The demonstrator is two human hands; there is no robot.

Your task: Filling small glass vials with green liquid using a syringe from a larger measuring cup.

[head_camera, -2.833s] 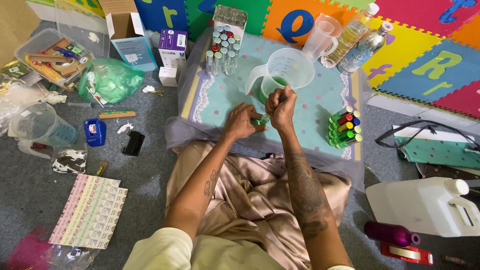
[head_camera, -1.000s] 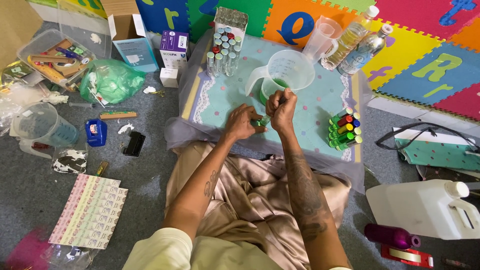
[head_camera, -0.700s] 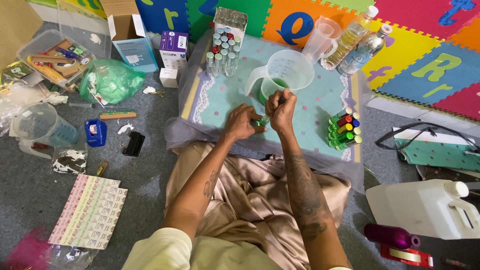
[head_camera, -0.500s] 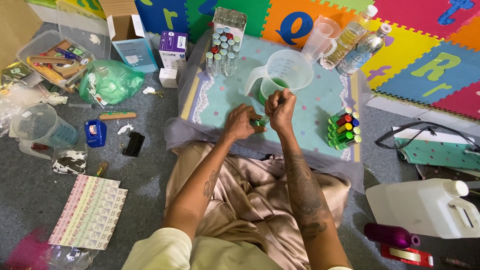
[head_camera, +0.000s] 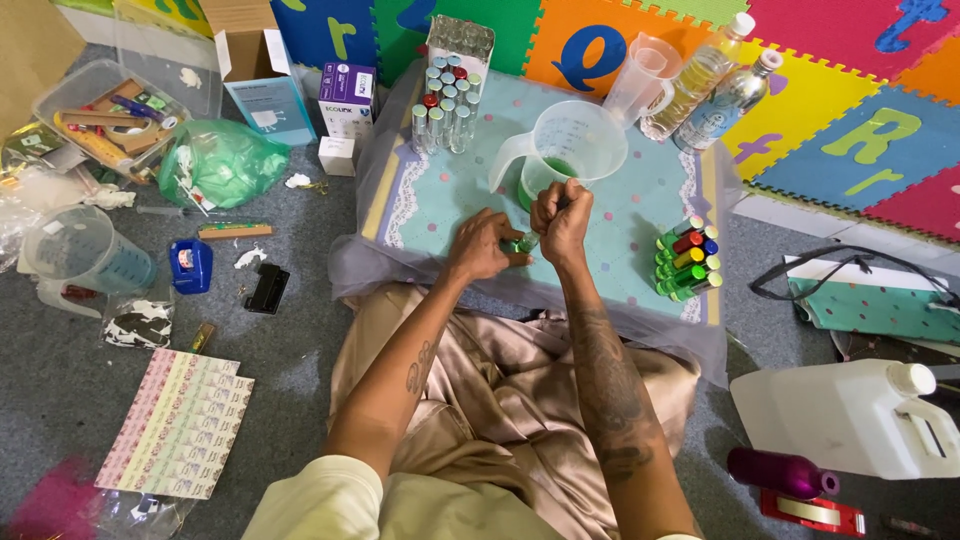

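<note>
My left hand (head_camera: 482, 246) pinches a small green vial (head_camera: 519, 243) just above the low table's pale blue cloth (head_camera: 420, 195). My right hand (head_camera: 561, 217) is closed around a thin syringe-like tool whose tip points down at the vial's mouth; most of the tool is hidden in my fist. Right behind my hands stands a clear measuring jug (head_camera: 566, 147) with green liquid in its bottom. A cluster of small capped vials (head_camera: 445, 103) stands at the cloth's far left. A stack of filled coloured vials (head_camera: 684, 258) lies at the right edge.
Two clear bottles (head_camera: 712, 83) and an empty jug (head_camera: 642, 80) stand behind the cloth. A white jerrycan (head_camera: 853, 418) and purple bottle (head_camera: 781, 473) lie on the floor at right. At left are a green bag (head_camera: 218, 164), another jug (head_camera: 82, 258), boxes and a patterned sheet (head_camera: 177, 421).
</note>
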